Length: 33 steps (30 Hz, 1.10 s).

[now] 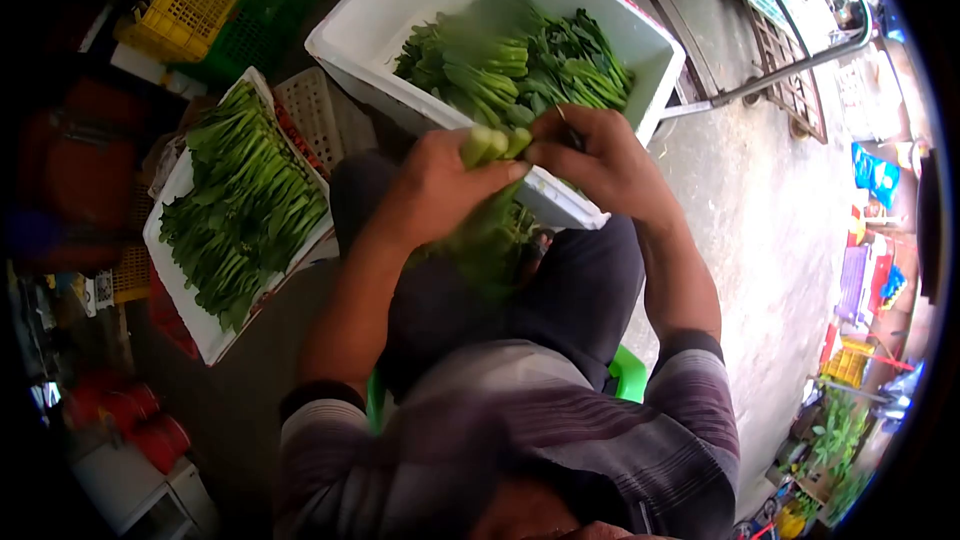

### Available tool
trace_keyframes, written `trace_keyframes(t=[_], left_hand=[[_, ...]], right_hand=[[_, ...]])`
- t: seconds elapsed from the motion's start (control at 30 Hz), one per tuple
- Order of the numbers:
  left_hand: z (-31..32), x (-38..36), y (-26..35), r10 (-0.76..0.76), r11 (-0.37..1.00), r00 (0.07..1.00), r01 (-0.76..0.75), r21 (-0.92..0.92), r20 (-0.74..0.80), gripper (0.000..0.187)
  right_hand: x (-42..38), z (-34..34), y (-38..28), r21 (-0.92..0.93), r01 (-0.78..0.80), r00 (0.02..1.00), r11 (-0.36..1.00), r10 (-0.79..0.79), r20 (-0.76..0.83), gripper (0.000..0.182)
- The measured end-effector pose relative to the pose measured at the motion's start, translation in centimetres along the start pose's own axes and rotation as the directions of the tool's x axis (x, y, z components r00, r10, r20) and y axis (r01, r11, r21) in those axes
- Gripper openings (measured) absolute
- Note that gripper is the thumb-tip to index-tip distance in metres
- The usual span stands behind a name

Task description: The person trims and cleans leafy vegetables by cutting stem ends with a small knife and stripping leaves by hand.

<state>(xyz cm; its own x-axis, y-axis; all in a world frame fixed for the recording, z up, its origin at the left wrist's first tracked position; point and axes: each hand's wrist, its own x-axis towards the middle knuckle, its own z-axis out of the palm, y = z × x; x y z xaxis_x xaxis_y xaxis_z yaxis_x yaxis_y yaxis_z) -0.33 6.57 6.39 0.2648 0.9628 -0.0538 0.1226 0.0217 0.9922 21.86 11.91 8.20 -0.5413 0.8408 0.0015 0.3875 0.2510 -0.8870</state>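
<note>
My left hand (445,185) is closed around a bunch of leafy green vegetables (484,146), with the pale cut stem ends pointing up and the blurred leaves hanging below over my lap. My right hand (603,162) is beside the stem ends, thumb and fingers pinched together. A small dark thing with a thin edge shows between its fingers, too hidden to name. Just beyond both hands stands a white foam box (375,5) with bundles of greens (520,55) inside it.
On the left, a white foam tray (212,342) holds rows of greens (240,205). Yellow (205,0) and green crates (245,40) stand behind it. A metal trolley (790,68) is at the upper right. A green stool (628,375) is under me.
</note>
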Motion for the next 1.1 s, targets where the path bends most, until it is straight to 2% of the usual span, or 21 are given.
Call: trace_keyframes(t=[0.07, 0.13, 0.23, 0.3, 0.33, 0.43, 0.47, 0.57, 0.63, 0.73, 0.83, 0.93, 1.03, 1.1], left_hand=[[0.4, 0.4, -2.1, -0.030, 0.984, 0.999, 0.025, -0.177, -0.025, 0.017], [0.8, 0.3, -3.5, -0.049, 0.926, 0.998, 0.032, -0.377, -0.036, 0.018], [0.8, 0.1, -6.0, -0.086, 0.925, 0.987, 0.029, -0.378, -0.136, 0.020], [0.5, -0.4, -6.9, -0.159, 0.815, 0.973, 0.034, -0.579, -0.167, 0.022], [0.3, -0.6, -7.2, -0.194, 0.743, 0.965, 0.026, -0.669, -0.178, 0.023], [-0.3, -0.9, -8.2, -0.251, 0.719, 0.945, 0.036, -0.694, -0.212, 0.025], [-0.4, -0.9, -8.5, -0.267, 0.701, 0.942, 0.043, -0.712, -0.206, 0.026], [-0.6, -0.8, -9.2, -0.323, 0.655, 0.925, 0.064, -0.753, -0.203, 0.027], [-0.2, -0.5, -9.3, -0.366, 0.646, 0.903, 0.074, -0.759, -0.224, 0.028], [0.0, -0.2, -9.4, -0.358, 0.663, 0.901, 0.059, -0.746, -0.247, 0.031], [0.4, -0.2, -9.4, -0.342, 0.685, 0.900, 0.042, -0.727, -0.270, 0.030], [1.2, -0.2, -9.4, -0.318, 0.736, 0.886, 0.007, -0.677, -0.337, 0.028], [1.8, -0.3, -9.2, -0.297, 0.772, 0.873, -0.019, -0.635, -0.387, 0.026], [1.7, -0.5, -9.9, -0.290, 0.790, 0.871, -0.017, -0.613, -0.398, 0.026]], right_hand=[[0.3, 0.6, 0.0, 0.009, -0.012, 1.000, 1.000, 0.012, -0.004, 0.023], [1.0, 1.6, 1.2, 0.104, -0.017, 1.000, 0.994, 0.019, -0.013, 0.025], [0.8, 2.3, 0.7, 0.209, -0.103, 0.995, 0.972, 0.102, 0.017, 0.025], [1.0, 2.5, 0.9, 0.244, -0.113, 0.994, 0.963, 0.112, 0.017, 0.024], [1.0, 2.7, 2.1, 0.203, -0.058, 0.998, 0.977, 0.058, 0.007, 0.021], [0.1, 3.5, 4.0, 0.201, -0.108, 0.993, 0.974, 0.095, 0.073, 0.019], [-0.1, 4.7, 5.7, 0.215, -0.052, 0.998, 0.975, 0.043, 0.044, 0.017], [-0.9, 5.9, 5.9, 0.225, -0.158, 0.987, 0.961, 0.149, 0.059, 0.016], [-1.3, 6.3, 6.1, 0.229, -0.134, 0.991, 0.964, 0.132, 0.024, 0.015], [-2.0, 6.4, 5.4, 0.198, -0.180, 0.983, 0.964, 0.181, 0.010, 0.015], [-2.6, 7.5, 5.6, 0.211, -0.132, 0.991, 0.969, 0.125, 0.049, 0.017], [-2.9, 9.0, 4.7, 0.015, -0.006, 0.999, 1.000, 0.007, -0.043, 0.020], [-2.5, 10.1, 5.5, -0.141, -0.028, 0.997, 0.990, 0.019, -0.070, 0.023], [-2.5, 9.9, 5.6, -0.120, -0.030, 0.998, 0.992, 0.023, -0.059, 0.024]])
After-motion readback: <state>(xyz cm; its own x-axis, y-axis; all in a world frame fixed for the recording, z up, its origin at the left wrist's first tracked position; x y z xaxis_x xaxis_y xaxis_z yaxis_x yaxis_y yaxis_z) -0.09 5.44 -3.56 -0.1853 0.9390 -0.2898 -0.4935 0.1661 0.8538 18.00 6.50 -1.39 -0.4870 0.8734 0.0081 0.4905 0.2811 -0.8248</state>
